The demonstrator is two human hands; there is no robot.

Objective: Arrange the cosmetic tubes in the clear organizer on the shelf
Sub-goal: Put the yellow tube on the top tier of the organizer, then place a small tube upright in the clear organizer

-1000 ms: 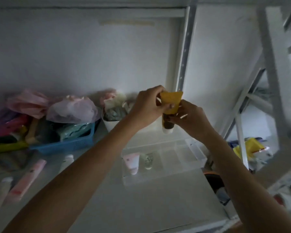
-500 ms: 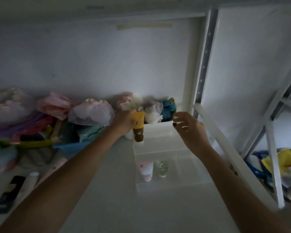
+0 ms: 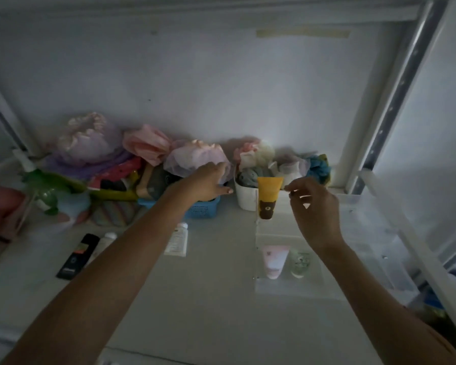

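1. Progress: three tubes seated in clear organizer. Yellow tube upright, cap down, in rear-left slot; pink tube and small green-print tube side by side, caps down, in front-left slot.
2. Remaining: at least three tubes loose on shelf, left of organizer: white tube with printed label, black tube, pale tube just beside black one. Roughly halfway, judging by count in view.
3. Left hand: fingers extended, loosely spread, grasping nothing; over blue basket, well apart from loose tubes. Likely next: pick up white labelled tube, nearest to it.
4. Right hand: just right of yellow tube, fingers relaxed and apart, empty; thumb and forefinger near tube's crimped end, contact not evident. Tube appears to stand on its own.
5. Organizer: right-hand compartments look empty; clear walls hard to read in dim light, so divider layout uncertain.
6. Other containers: white tub behind organizer holds mesh puffs and cloth items; blue basket holds mixed items topped by a lilac mesh puff. More puffs piled along back wall at left.
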